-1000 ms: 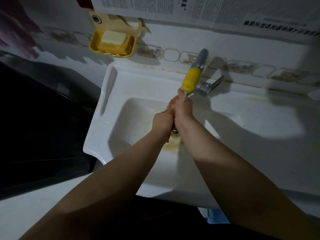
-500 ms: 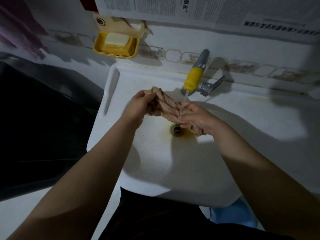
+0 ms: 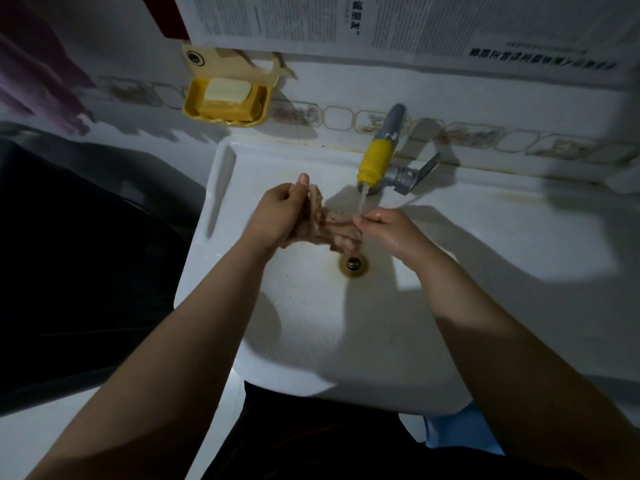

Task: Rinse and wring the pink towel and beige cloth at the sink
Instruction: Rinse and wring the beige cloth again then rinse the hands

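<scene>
Water (image 3: 361, 202) is running while you are gripping the beige cloth (image 3: 330, 226) in your left hand (image 3: 280, 216) and right hand (image 3: 388, 226) over the drain (image 3: 353, 263), rinsing it; wringing seems left, and no pink towel is showing.

The beige cloth (image 3: 329, 226), bunched between clasped hands a second ago, is now stretched between them.

A home washroom: a white ceramic wall-hung sink (image 3: 263, 341) under a grey tap with a yellow sleeve (image 3: 377, 157), a yellow plastic soap dish (image 3: 227, 100) far left, newspaper sheets (image 3: 398, 26) covering the tiled wall.
</scene>
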The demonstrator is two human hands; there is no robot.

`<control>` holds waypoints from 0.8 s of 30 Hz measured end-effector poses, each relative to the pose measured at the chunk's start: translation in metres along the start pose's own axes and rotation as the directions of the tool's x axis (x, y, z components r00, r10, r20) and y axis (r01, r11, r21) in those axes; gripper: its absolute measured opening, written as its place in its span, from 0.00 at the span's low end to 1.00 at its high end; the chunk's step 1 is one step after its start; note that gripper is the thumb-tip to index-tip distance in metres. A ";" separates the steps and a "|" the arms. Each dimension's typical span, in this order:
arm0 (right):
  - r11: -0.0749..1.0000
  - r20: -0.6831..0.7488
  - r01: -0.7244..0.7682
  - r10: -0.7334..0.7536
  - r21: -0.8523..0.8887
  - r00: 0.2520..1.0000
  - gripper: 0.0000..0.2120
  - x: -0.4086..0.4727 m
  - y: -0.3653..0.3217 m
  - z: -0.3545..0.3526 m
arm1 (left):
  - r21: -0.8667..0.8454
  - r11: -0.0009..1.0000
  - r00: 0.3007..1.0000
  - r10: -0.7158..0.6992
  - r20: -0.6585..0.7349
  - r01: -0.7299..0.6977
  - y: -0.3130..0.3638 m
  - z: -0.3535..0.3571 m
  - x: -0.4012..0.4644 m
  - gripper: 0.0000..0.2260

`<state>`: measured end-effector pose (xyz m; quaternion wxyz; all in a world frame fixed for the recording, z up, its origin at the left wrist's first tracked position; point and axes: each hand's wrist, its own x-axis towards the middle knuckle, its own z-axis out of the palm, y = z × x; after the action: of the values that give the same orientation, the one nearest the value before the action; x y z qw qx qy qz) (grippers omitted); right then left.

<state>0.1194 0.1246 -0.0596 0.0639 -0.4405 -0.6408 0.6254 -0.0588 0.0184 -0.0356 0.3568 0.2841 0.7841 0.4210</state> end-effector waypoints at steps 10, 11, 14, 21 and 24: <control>0.988 -0.100 0.141 -0.134 0.062 0.986 0.09 -0.012 -0.018 0.044 | -0.381 0.887 0.928 -0.120 0.354 0.260 0.025 0.020 -0.015 0.09; 0.990 -0.166 0.130 -0.120 0.049 0.979 0.07 -0.011 -0.018 0.041 | -0.281 0.937 0.945 -0.118 0.306 0.208 0.026 0.018 -0.013 0.06; 0.994 -0.289 0.105 -0.103 -0.009 0.952 0.08 -0.005 -0.013 0.023 | 0.190 0.981 0.981 -0.073 0.178 0.038 0.021 0.008 -0.008 0.06; 0.999 -0.301 0.051 -0.046 0.010 0.952 0.14 0.001 -0.021 0.012 | 0.193 0.977 0.856 -0.176 0.485 0.092 0.002 -0.017 -0.002 0.19; 0.981 -0.343 0.007 0.061 0.194 0.938 0.09 0.005 -0.027 0.008 | -0.332 0.919 0.894 -0.043 0.446 0.210 0.000 -0.004 -0.004 0.24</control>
<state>0.0980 0.1262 -0.0404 0.2094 -0.5444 -0.5499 0.5978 -0.0595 0.0141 -0.0326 0.5953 0.2445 0.6087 0.4640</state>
